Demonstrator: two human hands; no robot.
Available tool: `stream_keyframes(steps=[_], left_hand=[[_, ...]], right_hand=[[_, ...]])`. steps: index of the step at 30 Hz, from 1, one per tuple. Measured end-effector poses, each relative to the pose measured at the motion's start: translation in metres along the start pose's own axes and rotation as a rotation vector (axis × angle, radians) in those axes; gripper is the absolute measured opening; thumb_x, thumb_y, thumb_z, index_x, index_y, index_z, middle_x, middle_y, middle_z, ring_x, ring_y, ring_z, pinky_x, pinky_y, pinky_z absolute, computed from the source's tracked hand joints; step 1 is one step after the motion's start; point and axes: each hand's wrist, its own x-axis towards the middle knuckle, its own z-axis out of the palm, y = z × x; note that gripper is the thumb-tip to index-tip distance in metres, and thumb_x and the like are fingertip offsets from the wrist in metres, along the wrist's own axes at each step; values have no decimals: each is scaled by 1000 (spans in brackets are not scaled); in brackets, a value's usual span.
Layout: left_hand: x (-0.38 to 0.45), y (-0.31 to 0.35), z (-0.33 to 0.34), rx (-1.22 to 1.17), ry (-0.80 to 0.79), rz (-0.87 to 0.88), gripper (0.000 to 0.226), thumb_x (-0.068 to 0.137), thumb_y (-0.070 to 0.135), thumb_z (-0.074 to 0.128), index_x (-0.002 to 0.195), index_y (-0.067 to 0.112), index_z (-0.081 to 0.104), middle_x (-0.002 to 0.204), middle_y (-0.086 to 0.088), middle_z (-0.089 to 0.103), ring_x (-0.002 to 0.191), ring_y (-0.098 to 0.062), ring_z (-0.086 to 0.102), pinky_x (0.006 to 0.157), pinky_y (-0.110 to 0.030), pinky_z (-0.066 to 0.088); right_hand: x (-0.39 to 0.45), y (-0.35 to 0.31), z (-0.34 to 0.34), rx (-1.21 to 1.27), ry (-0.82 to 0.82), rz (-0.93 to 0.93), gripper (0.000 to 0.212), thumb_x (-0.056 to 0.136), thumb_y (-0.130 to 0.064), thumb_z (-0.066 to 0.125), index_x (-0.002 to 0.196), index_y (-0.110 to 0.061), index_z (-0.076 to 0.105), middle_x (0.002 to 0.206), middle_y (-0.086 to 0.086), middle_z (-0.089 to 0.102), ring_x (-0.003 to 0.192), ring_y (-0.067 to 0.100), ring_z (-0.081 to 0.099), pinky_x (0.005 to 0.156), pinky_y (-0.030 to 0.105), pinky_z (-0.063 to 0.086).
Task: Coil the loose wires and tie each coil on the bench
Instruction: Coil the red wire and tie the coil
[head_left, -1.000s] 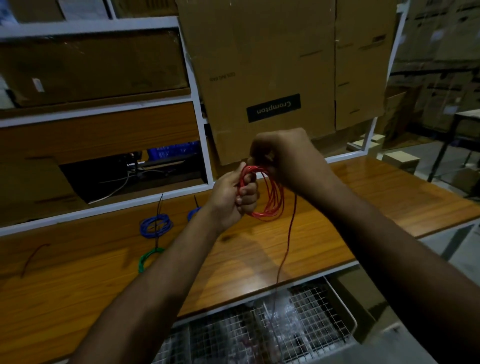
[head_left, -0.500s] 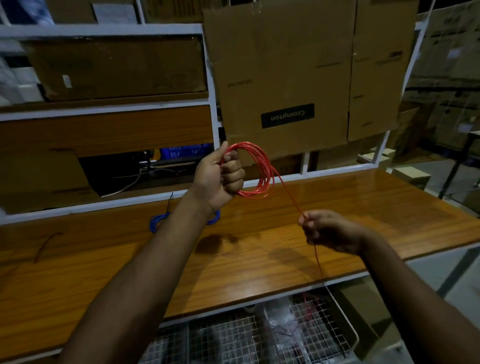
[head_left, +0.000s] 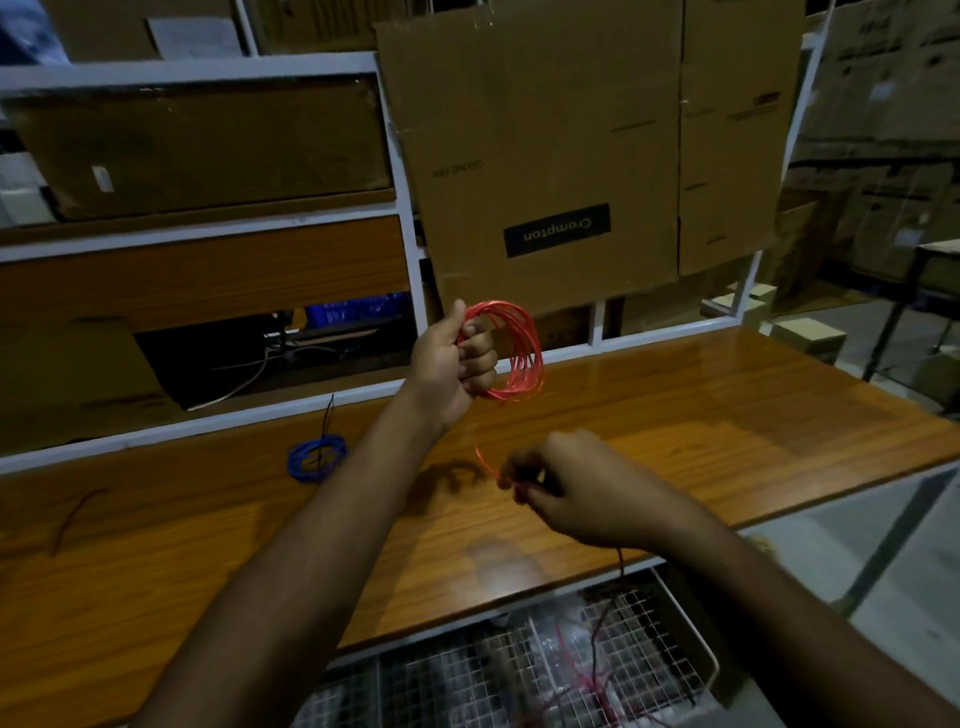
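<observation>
While the left hand (head_left: 457, 364) is raised above the bench (head_left: 727, 415), its fingers are curled round one side of the red wire coil (head_left: 514, 358), thumb up along the top of the loops. The coil hangs upright in the air, several turns bunched together, clear of the bench top. A single loose red strand (head_left: 483, 457) drops from the coil's lower edge and curves down to the right hand (head_left: 576, 488). The right hand sits lower and nearer the camera, just over the bench's front half, fingers bent inward and pinching that strand at the fingertips (head_left: 511, 480); it's motion-blurred, so the exact pinch is hard to make out. Below the right wrist the tail of the wire (head_left: 618, 566) hangs past the bench's front edge, down into the wire mesh basket (head_left: 649, 654) under the bench, where more red wire lies tangled.

On the bench, left of the left forearm, a blue wire coil (head_left: 317, 457) lies flat with a thin dark strand (head_left: 328, 415) sticking up behind it. A short dark wire piece (head_left: 78, 514) lies well to the left, near the edge of the frame. Behind the bench is a white-framed shelf rack (head_left: 400, 208) holding cardboard. A large cardboard box (head_left: 545, 156) with an upside-down "Crompton" label (head_left: 557, 230) hangs behind the coil.
</observation>
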Motion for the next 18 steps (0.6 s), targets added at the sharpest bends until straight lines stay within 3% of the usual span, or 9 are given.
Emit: stream_keyframes(steps=[2, 4, 6, 8, 10, 13, 15, 18], left_hand=[[-2, -5, 1, 94, 10, -5, 44, 106, 43, 30, 70, 18, 42, 51, 6, 30, 40, -7, 25, 38, -20, 19], [-6, -10, 4, 206, 16, -10, 43, 104, 45, 34, 77, 16, 50, 60, 1, 42, 48, -11, 38, 46, -22, 31], [-11, -14, 6, 305, -2, -9, 41, 103, 45, 35, 84, 14, 55, 67, -2, 51, 56, -14, 48, 52, -24, 39], [-16, -14, 8, 286, -58, -52, 41, 104, 44, 34, 79, 16, 50, 59, 2, 44, 46, -9, 39, 43, -20, 31], [-18, -13, 10, 211, -122, -115, 41, 104, 43, 33, 75, 18, 46, 55, 5, 36, 41, -6, 29, 40, -20, 20], [-18, -9, 8, 148, -179, -180, 44, 104, 44, 31, 71, 18, 44, 53, 7, 28, 41, -5, 21, 40, -20, 14], [-18, -5, 6, 124, -184, -196, 44, 104, 44, 31, 70, 18, 43, 53, 7, 26, 41, -6, 20, 39, -20, 13], [-16, 3, 1, 58, -149, -160, 44, 104, 43, 32, 68, 19, 40, 51, 8, 26, 39, -5, 21, 37, -20, 14]], right_hand=[[-2, -21, -29, -102, -9, -102, 34, 98, -9, 52, 127, -25, 61, 127, -4, 61, 106, -3, 54, 89, 17, 49], [6, -28, -53, -249, 98, -138, 39, 98, -8, 52, 133, -25, 57, 138, -4, 52, 121, 4, 49, 103, 21, 42], [20, -27, -71, -317, 267, -177, 32, 97, -11, 56, 126, -24, 62, 125, -4, 58, 115, 10, 56, 102, 28, 46], [35, -11, -79, -304, 498, -219, 20, 95, -13, 61, 112, -22, 67, 105, -5, 63, 95, 6, 60, 87, 23, 52], [50, 8, -83, -288, 622, -213, 14, 92, -16, 65, 105, -18, 68, 101, -4, 66, 88, 1, 57, 79, 18, 51], [65, 23, -86, -200, 601, -81, 15, 91, -30, 63, 99, -18, 66, 90, -9, 63, 77, -1, 58, 63, 11, 45], [72, 34, -82, -87, 501, -11, 25, 92, -40, 58, 91, -16, 65, 79, -9, 62, 66, -1, 59, 57, 12, 42], [70, 57, -75, 405, 213, 1, 37, 97, -41, 51, 82, -10, 62, 66, -5, 56, 51, 5, 49, 49, 18, 39]])
